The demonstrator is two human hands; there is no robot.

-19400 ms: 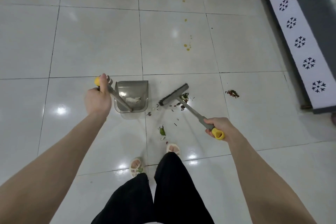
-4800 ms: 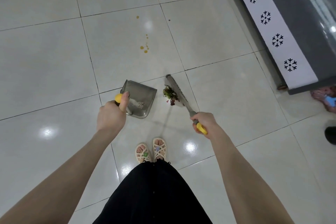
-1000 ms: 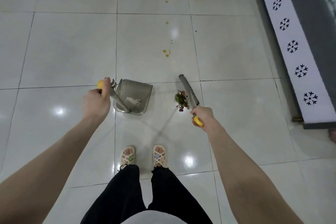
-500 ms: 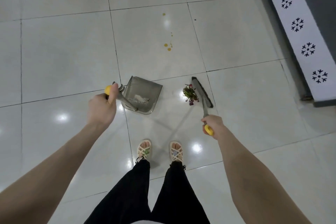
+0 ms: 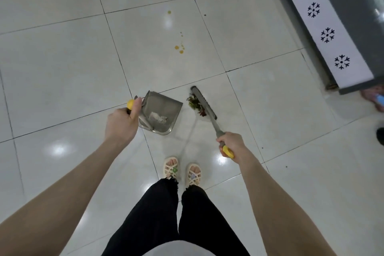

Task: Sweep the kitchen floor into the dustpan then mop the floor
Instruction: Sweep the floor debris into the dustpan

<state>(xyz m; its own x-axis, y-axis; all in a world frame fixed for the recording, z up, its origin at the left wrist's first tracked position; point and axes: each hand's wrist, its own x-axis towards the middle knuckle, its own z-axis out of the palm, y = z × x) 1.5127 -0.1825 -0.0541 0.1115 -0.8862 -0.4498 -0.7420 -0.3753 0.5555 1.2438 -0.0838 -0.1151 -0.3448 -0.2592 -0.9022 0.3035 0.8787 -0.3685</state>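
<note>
Premises present as a kitchen or food-handling area: glossy white tiled floor (image 5: 62, 58) carrying yellow-orange liquid spots (image 5: 179, 49) and a heap of vegetable scraps (image 5: 196, 106), with a grey unit (image 5: 353, 6) bearing a snowflake-patterned white strip (image 5: 320, 21) at right.

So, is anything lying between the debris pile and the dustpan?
Nothing visible: only bare tile separates the debris pile from the dustpan. The broom sits on the pile's far side, away from the dustpan.
</note>
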